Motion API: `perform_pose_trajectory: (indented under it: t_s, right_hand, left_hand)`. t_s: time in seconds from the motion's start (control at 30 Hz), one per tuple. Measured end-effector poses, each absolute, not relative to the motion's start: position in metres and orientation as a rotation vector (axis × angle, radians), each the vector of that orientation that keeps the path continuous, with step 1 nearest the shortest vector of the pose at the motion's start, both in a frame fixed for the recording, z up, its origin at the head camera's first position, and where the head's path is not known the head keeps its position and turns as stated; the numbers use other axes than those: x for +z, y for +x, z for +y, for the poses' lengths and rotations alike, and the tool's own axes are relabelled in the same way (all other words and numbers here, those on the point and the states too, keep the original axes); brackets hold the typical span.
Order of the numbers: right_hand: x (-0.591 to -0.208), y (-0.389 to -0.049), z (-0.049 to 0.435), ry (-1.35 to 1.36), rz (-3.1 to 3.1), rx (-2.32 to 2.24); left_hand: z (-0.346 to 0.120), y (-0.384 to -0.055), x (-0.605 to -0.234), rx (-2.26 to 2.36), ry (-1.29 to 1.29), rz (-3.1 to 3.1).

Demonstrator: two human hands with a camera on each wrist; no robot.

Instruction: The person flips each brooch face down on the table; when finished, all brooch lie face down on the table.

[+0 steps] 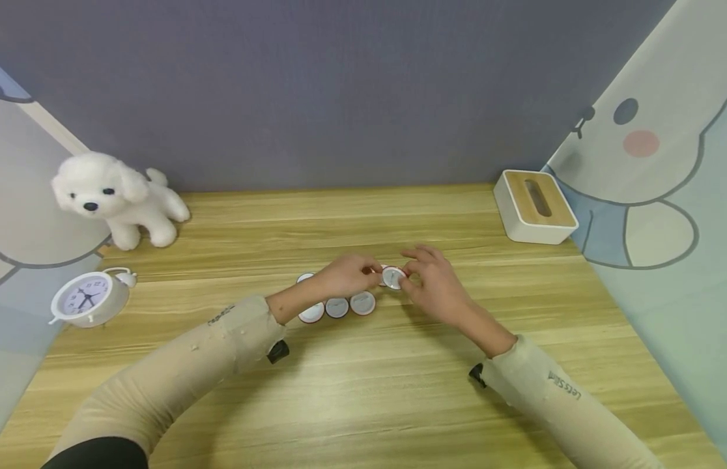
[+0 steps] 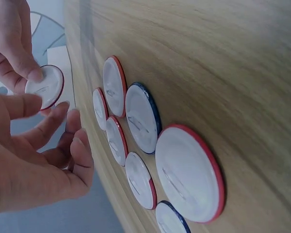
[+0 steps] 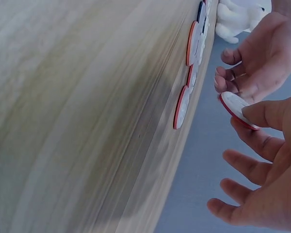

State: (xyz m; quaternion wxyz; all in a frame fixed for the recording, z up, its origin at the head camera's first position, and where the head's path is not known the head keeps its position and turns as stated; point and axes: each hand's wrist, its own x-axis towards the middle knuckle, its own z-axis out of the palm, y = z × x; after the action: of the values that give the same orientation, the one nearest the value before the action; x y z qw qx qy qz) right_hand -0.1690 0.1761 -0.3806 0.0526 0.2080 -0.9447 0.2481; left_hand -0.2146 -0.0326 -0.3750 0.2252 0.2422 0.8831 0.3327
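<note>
My right hand pinches a round pin-back button badge between thumb and index finger, its other fingers spread. The badge has a white back with a pin and a red rim, and is raised off the table in the right wrist view. Close beside it is my left hand, fingers loosely bent; its thumb overlaps the held badge in the left wrist view. Under and around the left hand, several more badges lie pin side up in two rows, among them a red-rimmed badge and a blue-rimmed badge.
The wooden table backs onto a grey panel. A white plush dog and a white alarm clock stand at the left. A tissue box with a wood-look lid sits at the back right.
</note>
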Motion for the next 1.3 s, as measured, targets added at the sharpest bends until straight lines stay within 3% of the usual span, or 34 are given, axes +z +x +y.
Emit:
perform_pose_trajectory:
  t_s: [0.43,1.3]
  right_hand:
    - [-0.379,-0.167,0.176,0.6,-2.94,0.849]
    - [-0.381,-0.169,0.18,0.656,-2.966,0.694]
  left_hand:
    - [-0.029,-0.214,-0.385,0.911,0.9,2.355]
    - [-0.028,-0.221,-0.373,0.613,0.994,2.474]
